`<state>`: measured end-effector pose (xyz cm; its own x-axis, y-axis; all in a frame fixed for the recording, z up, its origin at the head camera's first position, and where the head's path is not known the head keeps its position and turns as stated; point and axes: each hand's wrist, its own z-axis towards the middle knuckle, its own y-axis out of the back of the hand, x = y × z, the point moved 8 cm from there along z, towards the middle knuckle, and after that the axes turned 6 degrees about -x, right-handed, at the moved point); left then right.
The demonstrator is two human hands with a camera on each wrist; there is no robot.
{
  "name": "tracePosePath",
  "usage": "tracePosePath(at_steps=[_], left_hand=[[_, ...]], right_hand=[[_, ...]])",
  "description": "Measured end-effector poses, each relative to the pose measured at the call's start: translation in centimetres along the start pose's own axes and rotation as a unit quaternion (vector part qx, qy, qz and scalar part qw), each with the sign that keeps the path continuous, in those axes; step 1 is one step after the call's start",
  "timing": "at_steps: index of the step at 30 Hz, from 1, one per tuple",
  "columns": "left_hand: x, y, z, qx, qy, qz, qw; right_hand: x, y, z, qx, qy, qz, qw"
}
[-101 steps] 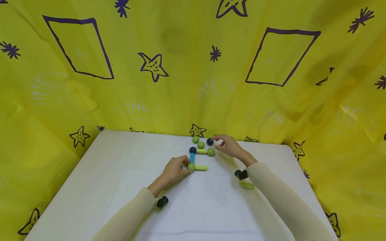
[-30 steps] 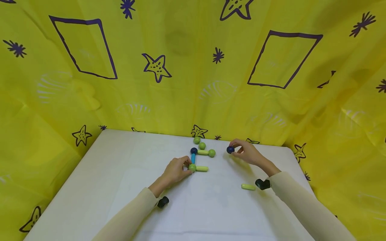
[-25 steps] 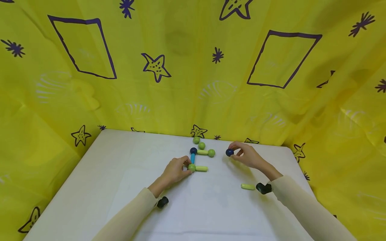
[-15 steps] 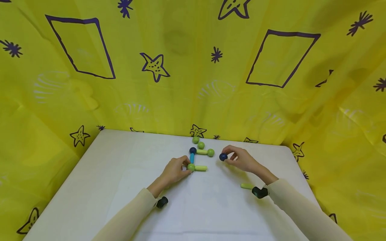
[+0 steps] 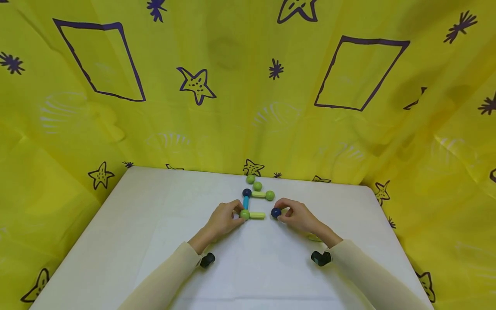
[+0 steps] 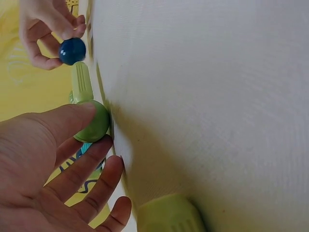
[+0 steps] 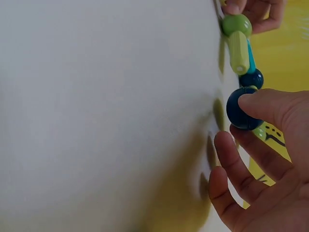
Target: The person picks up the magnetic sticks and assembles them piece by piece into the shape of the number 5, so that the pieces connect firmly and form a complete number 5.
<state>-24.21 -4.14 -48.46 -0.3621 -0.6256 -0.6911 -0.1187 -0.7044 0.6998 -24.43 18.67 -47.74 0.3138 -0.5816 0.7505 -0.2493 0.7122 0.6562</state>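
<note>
My left hand (image 5: 224, 221) pinches a green ball (image 5: 244, 215) at the near corner of a ball-and-rod construction. From this ball a light green rod (image 5: 257, 215) points right, its far end free. A blue rod (image 5: 246, 203) runs back from it to a dark blue ball (image 5: 246, 193). Another light green rod (image 5: 258, 194) joins that one to a green ball (image 5: 270, 195). My right hand (image 5: 300, 217) pinches a loose dark blue ball (image 7: 244, 108) between thumb and fingers. In the head view this ball sits just right of the free rod end, with a small gap between.
Two loose green balls (image 5: 257, 186) lie behind the construction. A light green rod (image 5: 314, 237) is partly hidden under my right forearm. Another light green rod (image 6: 170, 215) lies near my left hand. Yellow patterned cloth (image 5: 232, 129) surrounds the white table (image 5: 174, 189).
My right hand has picked up the dark blue ball from beside the loose green balls. It carried the ball right, then nearer and left toward the free rod end. My left hand stays put.
</note>
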Motion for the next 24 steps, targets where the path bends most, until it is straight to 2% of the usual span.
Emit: tracePosePath(at_steps=[5,13,24], left_hand=[[0.1,0.0,0.1,0.001,0.000,0.006,1.0000],[0.4,0.0,0.1,-0.002,0.002,0.004,1.0000],[0.1,-0.2,0.1,-0.009,-0.006,0.015,0.9998]], right_hand=[[-0.5,-1.1,-0.2,-0.001,-0.021,0.007,0.9997],[-0.7,-1.4,-0.3,-0.019,-0.024,0.009,0.9995],[-0.5,-2.2,-0.3,-0.016,-0.034,0.017,0.9992]])
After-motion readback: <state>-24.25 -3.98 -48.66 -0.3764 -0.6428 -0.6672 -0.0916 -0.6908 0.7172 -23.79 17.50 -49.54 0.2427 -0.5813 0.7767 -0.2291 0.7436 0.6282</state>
